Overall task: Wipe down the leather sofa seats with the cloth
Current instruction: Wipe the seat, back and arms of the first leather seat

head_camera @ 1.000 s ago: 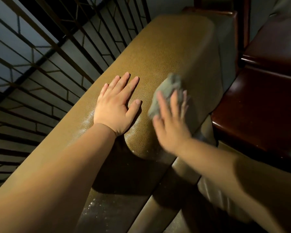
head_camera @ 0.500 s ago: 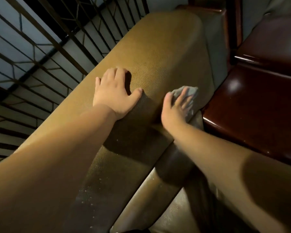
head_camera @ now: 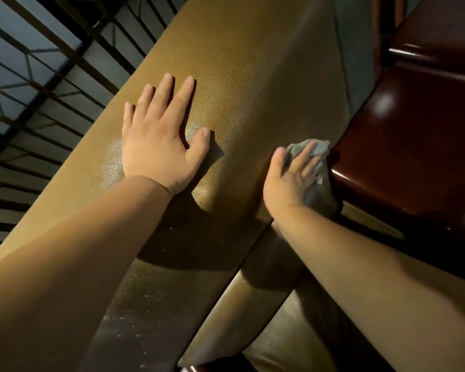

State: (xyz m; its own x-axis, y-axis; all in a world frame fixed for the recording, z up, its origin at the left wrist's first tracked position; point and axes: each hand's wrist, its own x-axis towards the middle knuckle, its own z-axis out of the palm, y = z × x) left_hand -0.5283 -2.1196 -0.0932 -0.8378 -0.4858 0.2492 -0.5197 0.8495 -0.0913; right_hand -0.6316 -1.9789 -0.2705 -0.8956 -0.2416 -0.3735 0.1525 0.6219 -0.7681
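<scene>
The leather sofa (head_camera: 253, 76) fills the middle of the head view as a long tan, pebbled pad running from the lower left up to the top right, its rounded far end near the top edge of the frame. The left hand (head_camera: 159, 146) lies flat on the pad's broad top, palm down, fingers straight and a little spread, thumb out to the side, holding nothing. A pale sheen shows on the leather just beside the heel of this hand, and the forearm casts a dark shadow across the pad nearer the camera, where small light specks dot the surface.

The cloth (head_camera: 310, 154), grey and bunched, sits at the pad's right edge, pressed against the leather where it curves down. The right hand (head_camera: 290, 178) covers it with straight fingers laid over the top, thumb up along the leather beside it; part of the cloth pokes out beyond the fingertips and more of it hangs in shadow below the palm. Whether any finger curls under the cloth cannot be told.

Just right of the cloth is a glossy dark red-brown seat (head_camera: 414, 146) with bright highlights. Below the right forearm, a second rounded tan cushion (head_camera: 239, 318) lies alongside the pad. At the left, beyond the sofa's left edge, dark metal railing bars (head_camera: 38, 84) cross the view
</scene>
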